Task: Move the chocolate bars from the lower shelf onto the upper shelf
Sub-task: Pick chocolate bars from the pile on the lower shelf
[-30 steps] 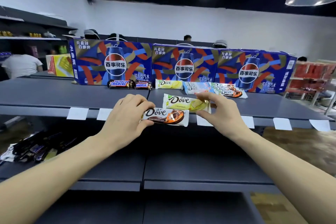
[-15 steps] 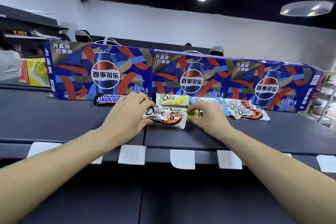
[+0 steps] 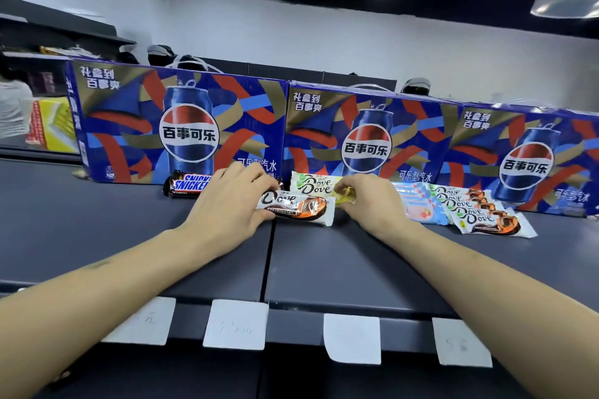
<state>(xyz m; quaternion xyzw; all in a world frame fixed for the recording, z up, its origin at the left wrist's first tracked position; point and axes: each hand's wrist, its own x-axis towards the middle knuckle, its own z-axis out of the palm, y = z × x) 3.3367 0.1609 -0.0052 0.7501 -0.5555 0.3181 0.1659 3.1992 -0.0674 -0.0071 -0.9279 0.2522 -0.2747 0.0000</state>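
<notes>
Your left hand [image 3: 227, 204] pinches the brown Dove bar [image 3: 296, 209] low over the upper shelf [image 3: 97, 236]; your right hand [image 3: 366, 204] pinches the yellow Dove bar [image 3: 343, 196] at its 2 o'clock. Lower each flat beside the matching stacks [image 3: 470, 207], then spread each grip.

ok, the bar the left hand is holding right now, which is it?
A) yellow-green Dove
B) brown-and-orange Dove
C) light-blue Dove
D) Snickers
B: the left hand grips the brown-and-orange Dove bar by its left end over the upper shelf; the Snickers bars lie untouched behind it, and the right hand pinches the yellow-green Dove bar.
</notes>
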